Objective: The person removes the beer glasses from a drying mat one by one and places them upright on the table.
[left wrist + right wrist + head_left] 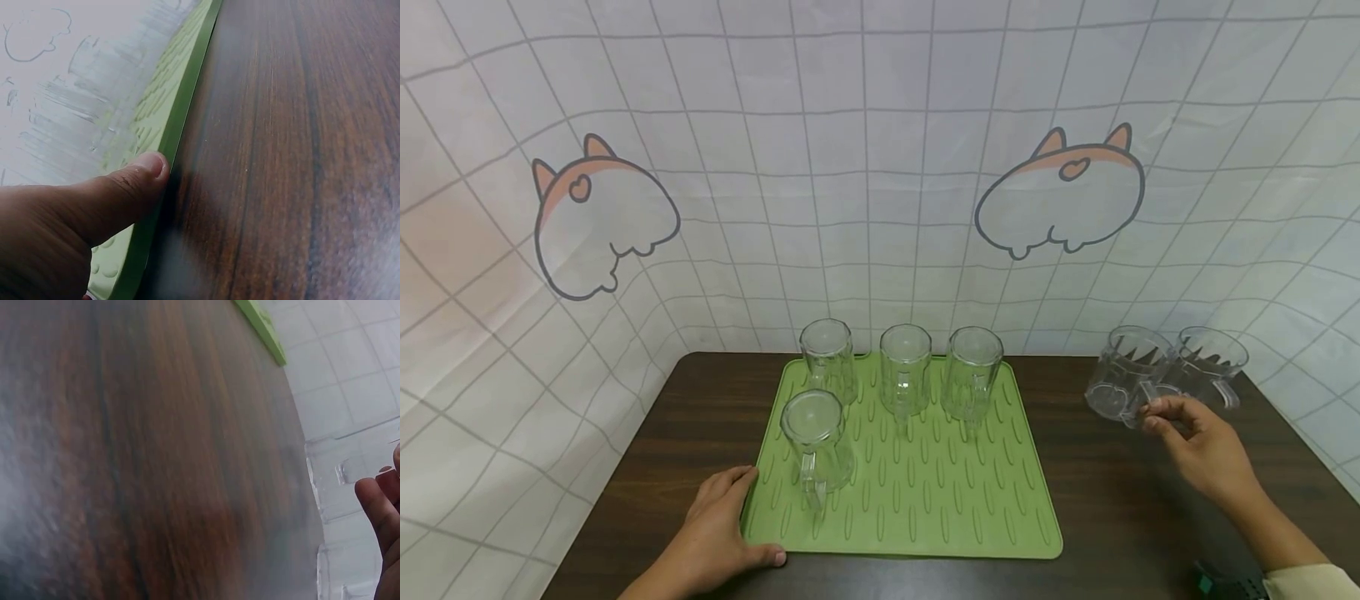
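Note:
A green ridged drying mat [925, 508] lies on the dark wooden table. My left hand [711, 529] rests at its front left corner, the thumb [147, 169] against the front edge and the other fingers along the left edge. Several clear glass mugs stand on the mat, among them a front left mug [820, 442] and a back middle mug [905, 375]. To the right of the mat, my right hand [1202, 450] pinches the handle of a clear glass mug [1123, 379]. Another clear glass mug [1206, 367] stands right behind it.
A white gridded curtain [880, 183] with cartoon animal drawings hangs behind the table and along its sides. Dark table surface [1067, 442] lies between the mat and the right-hand mugs. A small dark object [1225, 581] shows near the right sleeve.

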The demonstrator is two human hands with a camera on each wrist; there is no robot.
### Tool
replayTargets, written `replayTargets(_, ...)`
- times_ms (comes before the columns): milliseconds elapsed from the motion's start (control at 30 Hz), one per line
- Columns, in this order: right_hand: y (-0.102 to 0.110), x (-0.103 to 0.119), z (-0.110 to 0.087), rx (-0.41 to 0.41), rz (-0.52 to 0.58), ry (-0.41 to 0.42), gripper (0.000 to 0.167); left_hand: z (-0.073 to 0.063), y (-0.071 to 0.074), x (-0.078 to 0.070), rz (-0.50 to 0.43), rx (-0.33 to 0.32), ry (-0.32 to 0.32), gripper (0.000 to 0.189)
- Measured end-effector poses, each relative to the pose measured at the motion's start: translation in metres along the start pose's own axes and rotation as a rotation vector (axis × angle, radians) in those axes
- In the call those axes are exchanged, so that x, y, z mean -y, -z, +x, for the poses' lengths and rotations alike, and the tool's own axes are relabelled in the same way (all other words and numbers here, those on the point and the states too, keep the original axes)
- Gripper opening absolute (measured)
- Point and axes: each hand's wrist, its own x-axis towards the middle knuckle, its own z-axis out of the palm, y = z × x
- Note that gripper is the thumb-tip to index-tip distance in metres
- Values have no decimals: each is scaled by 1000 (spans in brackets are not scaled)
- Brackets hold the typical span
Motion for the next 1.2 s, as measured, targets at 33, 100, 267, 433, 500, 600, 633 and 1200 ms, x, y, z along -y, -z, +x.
replayTargets(33,0,-2,0,-1,-2,-1,16,0,0,0,1,-2,-1,126)
replayTargets(100,0,-5,1,-2,-3,-4,15,0,-1,1,4,-7,-6,126)
replayTargets(267,0,-11,2,-12,-2,-17,14,0,-2,2,2,-25,-4,125)
replayTargets(433,0,-17,3,-24,9,-19,14,0,-3,2,-6,-31,2,125)
replayTargets(500,0,-19,4,-27,14,-23,15,0,-3,2,-7,-30,3,125)
replayTargets(600,2,-22,5,-29,10,-39,15,0,-3,2,-11,-24,9,125)
replayTargets(633,2,-23,5,-30,8,-41,14,0,-3,2,-11,-23,10,125)
replayTargets(1200,11,-27,0,-16,-58,-101,14,-1,-2,0,-4,-14,21,125)
